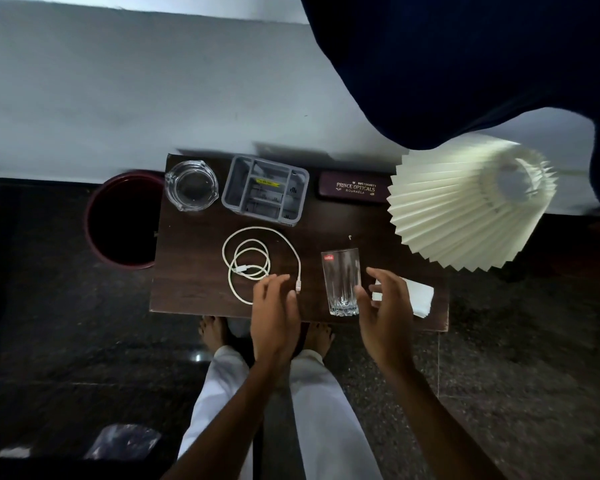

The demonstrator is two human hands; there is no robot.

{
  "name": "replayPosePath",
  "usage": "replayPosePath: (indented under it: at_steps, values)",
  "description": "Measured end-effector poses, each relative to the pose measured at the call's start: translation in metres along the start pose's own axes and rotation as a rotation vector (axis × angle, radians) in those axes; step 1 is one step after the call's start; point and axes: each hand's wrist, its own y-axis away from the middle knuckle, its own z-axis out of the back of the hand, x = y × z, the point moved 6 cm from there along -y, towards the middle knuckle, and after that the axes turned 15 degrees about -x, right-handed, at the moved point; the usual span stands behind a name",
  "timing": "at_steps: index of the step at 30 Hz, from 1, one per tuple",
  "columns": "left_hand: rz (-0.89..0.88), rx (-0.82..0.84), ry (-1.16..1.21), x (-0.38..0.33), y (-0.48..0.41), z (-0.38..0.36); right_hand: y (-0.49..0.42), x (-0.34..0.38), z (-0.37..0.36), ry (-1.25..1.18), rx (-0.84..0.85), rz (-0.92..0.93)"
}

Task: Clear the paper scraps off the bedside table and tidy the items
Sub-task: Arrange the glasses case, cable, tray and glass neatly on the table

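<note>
Grip empty both sides: left hand [274, 317] & right hand [385, 313] spread wide, flanking glass [341, 282].

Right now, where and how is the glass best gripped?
Probably around the mid-body of the glass, from the right, where the open right hand already flanks it. It stands upright with tall straight walls and a heavy ribbed base. The left hand, also open, is over the cable.

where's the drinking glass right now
In the head view, the drinking glass stands upright near the table's front edge, between the left hand and right hand.
</note>
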Motion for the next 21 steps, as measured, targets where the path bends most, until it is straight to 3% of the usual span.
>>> replayPosePath:
  at_steps: [4, 8, 12, 16, 21]
  values:
    - [0.018, -0.013, -0.117, 0.032, -0.022, 0.021, 0.009, 0.010, -0.002, -0.003, 0.034, 0.019]
    - [-0.101, 0.018, -0.235, 0.047, -0.040, 0.028, 0.018, 0.020, -0.005, -0.006, 0.060, 0.025]
    - [-0.205, 0.123, -0.283, 0.039, -0.047, 0.016, 0.028, 0.026, -0.010, -0.007, 0.074, 0.030]
    - [-0.346, 0.337, -0.297, 0.026, -0.041, -0.012, 0.037, 0.025, -0.017, 0.010, 0.102, 0.002]
    - [-0.352, 0.454, -0.327, 0.019, -0.037, -0.040, 0.045, 0.024, -0.021, 0.019, 0.106, 0.009]
